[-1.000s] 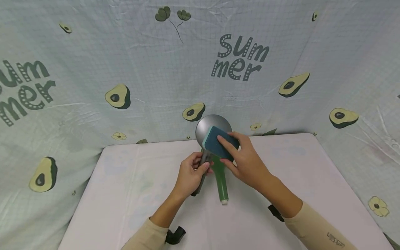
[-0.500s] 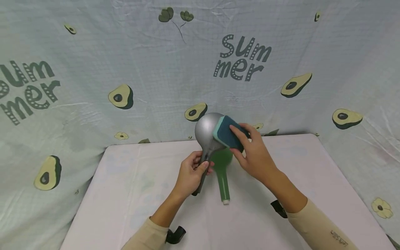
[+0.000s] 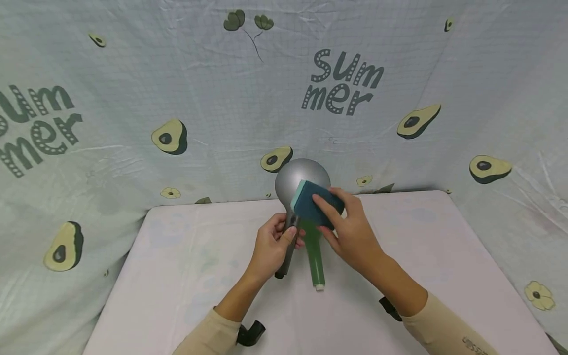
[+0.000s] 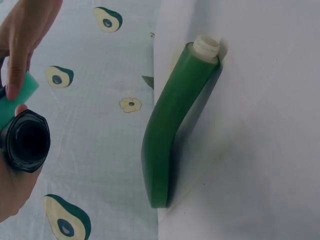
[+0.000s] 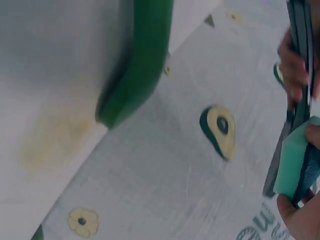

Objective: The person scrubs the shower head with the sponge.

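Note:
A grey shower head (image 3: pixel 296 175) is held up by its dark handle in my left hand (image 3: pixel 271 246), fingers and thumb wrapped round it. My right hand (image 3: pixel 352 231) pinches a blue and teal sponge (image 3: pixel 312 202), which lies over the lower right of the shower head's round back. Behind and below them a green shower head (image 3: pixel 315 261) lies on the table, its upper part hidden by the sponge. In the left wrist view the held handle's hollow end (image 4: pixel 29 142) faces the camera. The right wrist view shows the sponge's teal foam (image 5: pixel 292 160) against the grey head.
The white-covered table (image 3: pixel 213 256) ends at a fabric backdrop (image 3: pixel 222 98) printed with avocados. Black curved pieces show beside both forearms, one at the left sleeve (image 3: pixel 252 333) and one at the right forearm (image 3: pixel 389 308).
The right hand and sponge moved up and right across the shower head, then came back down and left. The left hand keeps its hold, with the shower head turning slightly.

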Tool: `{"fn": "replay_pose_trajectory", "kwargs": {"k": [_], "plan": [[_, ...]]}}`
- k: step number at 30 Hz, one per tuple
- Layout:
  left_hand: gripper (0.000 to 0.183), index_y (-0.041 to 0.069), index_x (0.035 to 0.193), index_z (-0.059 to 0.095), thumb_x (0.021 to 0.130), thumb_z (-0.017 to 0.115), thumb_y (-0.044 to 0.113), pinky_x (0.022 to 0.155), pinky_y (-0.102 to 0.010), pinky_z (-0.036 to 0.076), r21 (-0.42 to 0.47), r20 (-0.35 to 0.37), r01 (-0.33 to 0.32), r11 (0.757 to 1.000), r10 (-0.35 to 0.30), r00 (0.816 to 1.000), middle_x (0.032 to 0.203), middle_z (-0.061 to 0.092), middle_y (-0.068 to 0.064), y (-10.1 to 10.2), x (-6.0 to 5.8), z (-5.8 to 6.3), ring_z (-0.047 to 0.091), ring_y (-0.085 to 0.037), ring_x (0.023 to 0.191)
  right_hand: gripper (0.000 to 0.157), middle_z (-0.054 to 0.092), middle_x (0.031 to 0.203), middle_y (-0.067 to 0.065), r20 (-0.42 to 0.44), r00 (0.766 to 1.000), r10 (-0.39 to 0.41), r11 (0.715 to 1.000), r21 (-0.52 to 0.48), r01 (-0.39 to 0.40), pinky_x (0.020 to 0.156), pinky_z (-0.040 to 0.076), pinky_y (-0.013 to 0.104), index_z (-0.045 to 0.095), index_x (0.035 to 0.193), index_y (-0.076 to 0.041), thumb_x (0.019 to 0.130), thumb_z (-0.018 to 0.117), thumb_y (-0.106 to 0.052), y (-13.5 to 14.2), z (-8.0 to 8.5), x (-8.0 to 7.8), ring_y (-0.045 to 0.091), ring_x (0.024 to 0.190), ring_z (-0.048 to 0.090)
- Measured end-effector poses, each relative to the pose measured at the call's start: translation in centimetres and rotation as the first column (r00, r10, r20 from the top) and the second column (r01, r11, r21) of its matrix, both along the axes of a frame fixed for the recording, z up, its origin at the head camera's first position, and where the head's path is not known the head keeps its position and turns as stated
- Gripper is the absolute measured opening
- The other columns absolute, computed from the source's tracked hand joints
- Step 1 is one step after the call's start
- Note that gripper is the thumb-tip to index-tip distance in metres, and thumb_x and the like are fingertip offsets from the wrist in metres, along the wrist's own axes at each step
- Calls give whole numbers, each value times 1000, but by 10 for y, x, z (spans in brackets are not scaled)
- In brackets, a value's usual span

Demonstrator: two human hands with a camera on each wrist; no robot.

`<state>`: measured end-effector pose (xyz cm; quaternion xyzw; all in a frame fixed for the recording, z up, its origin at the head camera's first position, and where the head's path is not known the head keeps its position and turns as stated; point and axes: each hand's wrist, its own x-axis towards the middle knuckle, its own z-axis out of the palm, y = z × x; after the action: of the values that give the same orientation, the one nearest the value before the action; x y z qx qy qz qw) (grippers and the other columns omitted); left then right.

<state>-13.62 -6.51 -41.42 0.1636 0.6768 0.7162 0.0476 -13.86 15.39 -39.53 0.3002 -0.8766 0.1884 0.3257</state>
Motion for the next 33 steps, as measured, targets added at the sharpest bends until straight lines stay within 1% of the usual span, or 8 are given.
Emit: {"fn": "replay_pose_trajectory", "kwargs": {"k": [4,8,10,15,18,24,28,33], "plan": [[25,-10,129,54,105,54,-1,76,-28,63,9,-11,-24,1000,24,1000,103,66,-33,0,-1,-1,70,-10,77,82,45,141,32,-27,999,33,998,48,-32,94,57,57,49,151,-14,80,91,-17,-12,-10,8,46,126,50],[25,-11,129,53,106,51,0,76,-28,63,21,-10,-19,1000,19,1000,101,64,-33,-4,0,-1,70,-11,77,82,45,141,32,-20,999,42,998,42,-41,93,58,56,49,151,-15,80,91,-17,-12,-7,6,46,126,51],[26,-12,129,52,107,49,2,74,-27,63,55,14,-14,998,13,1000,98,65,-31,-5,0,-1,71,-11,75,82,45,141,32,-7,999,39,999,4,-39,92,58,55,49,151,-14,80,90,-15,-8,-1,2,46,124,52],[30,-16,127,47,106,41,5,64,-25,61,195,107,10,981,-32,994,83,66,-14,-6,1,0,69,-11,61,79,41,146,30,75,997,5,987,-159,7,94,57,54,46,153,-11,84,86,-9,8,15,-9,43,127,53],[32,-17,127,44,105,36,5,61,-24,59,227,131,31,973,-62,989,79,65,-7,-5,3,0,67,-10,57,81,39,148,29,97,995,1,980,-196,18,96,56,54,44,154,-10,85,85,-6,11,17,-12,41,128,52],[31,-14,125,45,106,32,7,57,-24,58,214,129,5,977,-34,991,75,64,-6,-1,0,-1,65,-10,53,85,41,145,32,12,999,48,997,-56,-47,95,57,56,46,151,-10,79,91,-11,-3,-1,-3,46,129,49],[31,-12,122,49,107,32,9,55,-23,57,193,106,-11,981,-10,994,72,61,-6,0,-3,-1,63,-10,52,81,42,144,31,-12,995,102,993,58,-102,98,57,54,46,150,-12,82,90,-16,-13,-11,5,44,131,49],[31,-10,121,50,106,31,9,50,-22,53,173,91,-10,985,-6,996,69,58,-5,1,-4,-1,59,-9,49,80,42,147,30,8,991,134,990,38,-134,100,57,53,47,150,-13,82,89,-14,-12,-7,4,43,134,48]]}}
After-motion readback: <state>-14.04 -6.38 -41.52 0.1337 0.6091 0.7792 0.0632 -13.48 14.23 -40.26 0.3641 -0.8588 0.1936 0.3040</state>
